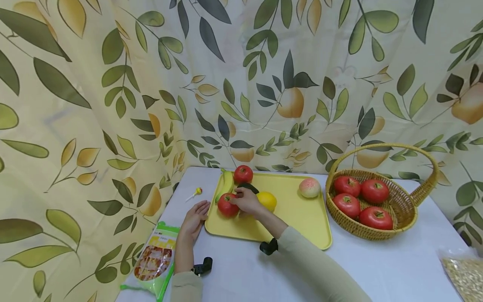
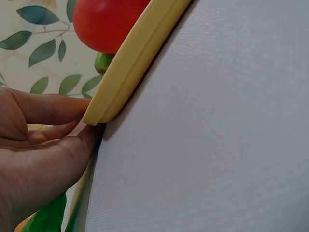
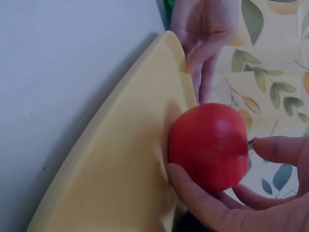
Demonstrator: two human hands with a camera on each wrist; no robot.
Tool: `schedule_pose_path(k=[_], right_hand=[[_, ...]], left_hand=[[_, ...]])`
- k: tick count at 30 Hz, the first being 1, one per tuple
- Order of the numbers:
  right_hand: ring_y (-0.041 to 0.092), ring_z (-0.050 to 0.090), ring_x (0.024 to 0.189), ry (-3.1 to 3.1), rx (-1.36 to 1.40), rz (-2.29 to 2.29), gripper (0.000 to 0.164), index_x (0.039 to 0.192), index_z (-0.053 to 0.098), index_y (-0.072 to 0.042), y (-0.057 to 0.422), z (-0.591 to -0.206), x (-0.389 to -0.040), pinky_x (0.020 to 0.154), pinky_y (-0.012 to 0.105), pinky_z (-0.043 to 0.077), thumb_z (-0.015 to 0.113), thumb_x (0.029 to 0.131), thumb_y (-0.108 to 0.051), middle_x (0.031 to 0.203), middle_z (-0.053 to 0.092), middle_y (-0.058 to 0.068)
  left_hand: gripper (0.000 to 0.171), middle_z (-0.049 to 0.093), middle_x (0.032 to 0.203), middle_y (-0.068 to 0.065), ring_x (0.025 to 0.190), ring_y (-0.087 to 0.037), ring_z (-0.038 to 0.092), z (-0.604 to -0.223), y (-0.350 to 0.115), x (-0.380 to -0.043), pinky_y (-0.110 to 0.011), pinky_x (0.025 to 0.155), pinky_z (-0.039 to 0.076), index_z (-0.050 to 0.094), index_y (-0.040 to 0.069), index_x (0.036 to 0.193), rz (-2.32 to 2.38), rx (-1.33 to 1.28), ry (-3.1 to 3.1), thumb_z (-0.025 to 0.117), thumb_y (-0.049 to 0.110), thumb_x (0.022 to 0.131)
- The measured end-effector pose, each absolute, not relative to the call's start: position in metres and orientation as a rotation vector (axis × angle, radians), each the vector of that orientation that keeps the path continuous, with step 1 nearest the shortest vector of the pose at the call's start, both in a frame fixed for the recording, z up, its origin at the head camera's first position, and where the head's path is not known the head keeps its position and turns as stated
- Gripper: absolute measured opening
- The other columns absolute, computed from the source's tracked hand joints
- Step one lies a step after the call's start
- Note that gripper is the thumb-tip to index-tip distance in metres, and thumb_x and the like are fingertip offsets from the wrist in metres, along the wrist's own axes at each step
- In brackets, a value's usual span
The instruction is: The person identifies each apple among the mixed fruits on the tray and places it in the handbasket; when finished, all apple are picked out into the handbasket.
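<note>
My right hand (image 1: 247, 200) grips a red apple (image 1: 228, 205) at the front left of the yellow tray (image 1: 298, 216). In the right wrist view, thumb and fingers lie around the apple (image 3: 208, 146), close over the tray. At the tray's left edge, my left hand (image 1: 195, 219) pinches the rim, thumb above and fingers passing under it in the left wrist view. Behind the held apple are a banana (image 1: 227, 182) and another red apple (image 1: 243, 173). A dark green item (image 1: 249, 187), partly hidden, and a lemon (image 1: 267, 201) lie by my right hand. A peach (image 1: 310, 187) sits back right.
A wicker basket (image 1: 410, 212) with several red apples stands right of the tray. A lollipop (image 1: 196, 193) and a green-and-white food bag (image 1: 154, 260) lie on the left. A clear bag of grains (image 1: 462, 270) is at the right edge, and a patterned curtain (image 1: 234, 84) hangs behind.
</note>
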State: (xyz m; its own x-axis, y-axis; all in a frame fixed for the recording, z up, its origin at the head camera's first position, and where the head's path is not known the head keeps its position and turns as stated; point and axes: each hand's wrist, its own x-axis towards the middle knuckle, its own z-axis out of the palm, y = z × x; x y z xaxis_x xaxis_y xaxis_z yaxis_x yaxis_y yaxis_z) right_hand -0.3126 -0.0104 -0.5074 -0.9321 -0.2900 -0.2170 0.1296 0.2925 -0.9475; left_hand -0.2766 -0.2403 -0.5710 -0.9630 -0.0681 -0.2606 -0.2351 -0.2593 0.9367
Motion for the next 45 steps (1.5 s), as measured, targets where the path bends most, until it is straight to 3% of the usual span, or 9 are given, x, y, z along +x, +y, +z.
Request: schedule_pose_path(k=[10,17,24,35,45], right_hand=[[0.035,0.063,0.116,2.187,-0.025,-1.771,0.055,0.144,0.053,-0.001,-0.019,-0.512,-0.312,0.077,0.053,0.065,0.075,0.097,-0.018,0.133,0.059,0.020],[0.036,0.062,0.116,2.152,0.053,-1.797,0.048,0.137,0.061,-0.002,-0.022,-0.513,-0.314,0.074,0.053,0.065,0.077,0.093,-0.011,0.125,0.061,0.018],[0.037,0.063,0.114,2.155,0.061,-1.778,0.041,0.129,0.066,-0.003,-0.020,-0.511,-0.312,0.074,0.052,0.066,0.076,0.091,-0.010,0.130,0.061,0.019],[0.038,0.064,0.112,2.053,-0.038,-1.807,0.041,0.132,0.064,-0.002,-0.008,-0.502,-0.305,0.077,0.059,0.064,0.074,0.093,-0.010,0.135,0.059,0.020],[0.042,0.059,0.122,2.000,-0.085,-1.788,0.043,0.134,0.062,-0.001,0.006,-0.480,-0.303,0.078,0.060,0.063,0.073,0.093,-0.008,0.138,0.056,0.019]], left_hand=[[0.067,0.040,0.161,-0.025,0.151,-0.036,0.037,-0.569,-0.240,-0.276,-0.046,0.125,0.031,0.035,-0.003,0.158,2.369,-0.379,1.844,0.042,-0.022,0.094],[0.068,0.041,0.160,-0.025,0.151,-0.036,0.038,-0.571,-0.241,-0.276,-0.045,0.124,0.032,0.036,-0.004,0.157,2.369,-0.378,1.850,0.043,-0.023,0.093],[0.068,0.041,0.160,-0.025,0.151,-0.036,0.038,-0.571,-0.242,-0.276,-0.045,0.124,0.031,0.036,-0.004,0.157,2.374,-0.378,1.839,0.043,-0.023,0.092],[0.069,0.039,0.161,-0.026,0.152,-0.037,0.036,-0.571,-0.242,-0.276,-0.046,0.125,0.030,0.034,-0.005,0.158,2.362,-0.364,1.845,0.043,-0.024,0.092],[0.069,0.037,0.162,-0.027,0.153,-0.037,0.034,-0.574,-0.242,-0.277,-0.045,0.125,0.029,0.034,-0.006,0.157,2.379,-0.335,1.843,0.042,-0.024,0.092]])
